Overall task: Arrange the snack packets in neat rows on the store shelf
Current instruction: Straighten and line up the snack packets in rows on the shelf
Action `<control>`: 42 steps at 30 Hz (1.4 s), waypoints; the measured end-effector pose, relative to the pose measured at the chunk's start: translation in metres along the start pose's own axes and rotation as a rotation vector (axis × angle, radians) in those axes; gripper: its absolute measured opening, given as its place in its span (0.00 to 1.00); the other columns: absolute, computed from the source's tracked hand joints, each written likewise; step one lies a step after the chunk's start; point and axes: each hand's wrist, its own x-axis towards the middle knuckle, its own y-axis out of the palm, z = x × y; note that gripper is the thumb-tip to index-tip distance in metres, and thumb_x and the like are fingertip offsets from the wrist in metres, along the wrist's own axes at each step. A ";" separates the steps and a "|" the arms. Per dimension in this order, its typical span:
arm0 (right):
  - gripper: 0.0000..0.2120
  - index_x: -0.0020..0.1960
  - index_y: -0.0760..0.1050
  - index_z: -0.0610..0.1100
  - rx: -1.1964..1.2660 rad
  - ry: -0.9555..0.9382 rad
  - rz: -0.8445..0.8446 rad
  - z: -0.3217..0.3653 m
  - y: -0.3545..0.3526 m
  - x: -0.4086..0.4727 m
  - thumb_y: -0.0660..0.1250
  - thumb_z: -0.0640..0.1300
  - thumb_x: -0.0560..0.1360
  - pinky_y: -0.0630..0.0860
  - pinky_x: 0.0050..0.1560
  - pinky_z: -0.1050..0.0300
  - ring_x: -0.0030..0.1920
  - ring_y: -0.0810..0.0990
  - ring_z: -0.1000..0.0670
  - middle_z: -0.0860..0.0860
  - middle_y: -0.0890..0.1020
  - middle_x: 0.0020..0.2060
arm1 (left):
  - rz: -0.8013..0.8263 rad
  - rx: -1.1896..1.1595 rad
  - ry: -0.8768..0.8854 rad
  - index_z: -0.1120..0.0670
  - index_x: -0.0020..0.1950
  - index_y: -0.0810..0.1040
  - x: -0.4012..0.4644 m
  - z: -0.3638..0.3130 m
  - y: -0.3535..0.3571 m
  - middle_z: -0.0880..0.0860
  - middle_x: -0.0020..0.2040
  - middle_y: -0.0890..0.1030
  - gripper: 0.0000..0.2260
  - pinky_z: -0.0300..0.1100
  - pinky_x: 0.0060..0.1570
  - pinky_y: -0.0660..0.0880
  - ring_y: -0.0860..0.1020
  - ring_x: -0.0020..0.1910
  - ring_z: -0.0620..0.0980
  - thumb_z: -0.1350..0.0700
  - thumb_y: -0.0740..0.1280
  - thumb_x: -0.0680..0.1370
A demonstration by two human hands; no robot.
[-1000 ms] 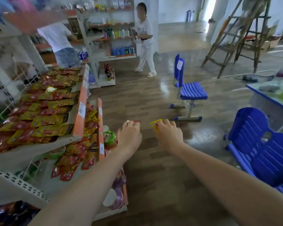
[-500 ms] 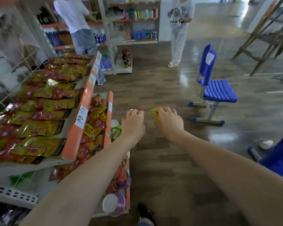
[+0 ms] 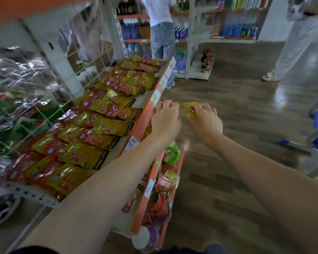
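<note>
- Packets (image 3: 92, 136) are lying in overlapping red-and-yellow rows across the shelf (image 3: 155, 92), filling the left and centre of the frame; most look placed already, though the rows seem uneven, so straightening is likely remaining.
- Left hand (image 3: 165, 119), at centre just past the shelf's orange edge, is curling over something red; what it is I cannot tell.
- Right hand (image 3: 204, 120), just right of it, is pinching a yellow packet (image 3: 190, 108), not yet shelved.
</note>
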 end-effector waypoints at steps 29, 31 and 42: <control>0.26 0.69 0.61 0.44 0.105 -0.932 0.419 0.138 0.055 0.123 0.63 0.54 0.76 0.68 0.61 0.42 0.68 0.60 0.36 0.41 0.62 0.68 | -0.373 0.046 -0.961 0.54 0.64 0.73 0.023 0.071 -0.027 0.55 0.61 0.73 0.17 0.48 0.64 0.67 0.65 0.64 0.55 0.55 0.66 0.76; 0.27 0.68 0.62 0.42 0.114 -0.942 0.438 0.147 0.060 0.130 0.64 0.55 0.76 0.67 0.62 0.43 0.68 0.60 0.36 0.39 0.62 0.67 | -0.355 0.022 -0.996 0.55 0.66 0.71 0.029 0.077 -0.027 0.56 0.63 0.71 0.20 0.48 0.65 0.65 0.63 0.65 0.56 0.53 0.67 0.76; 0.36 0.72 0.57 0.43 0.062 -0.963 0.510 0.176 0.092 0.177 0.65 0.61 0.73 0.69 0.62 0.44 0.69 0.61 0.38 0.40 0.61 0.67 | -0.244 0.060 -1.065 0.64 0.72 0.57 0.068 0.103 -0.021 0.64 0.65 0.68 0.27 0.49 0.66 0.62 0.65 0.66 0.61 0.50 0.60 0.79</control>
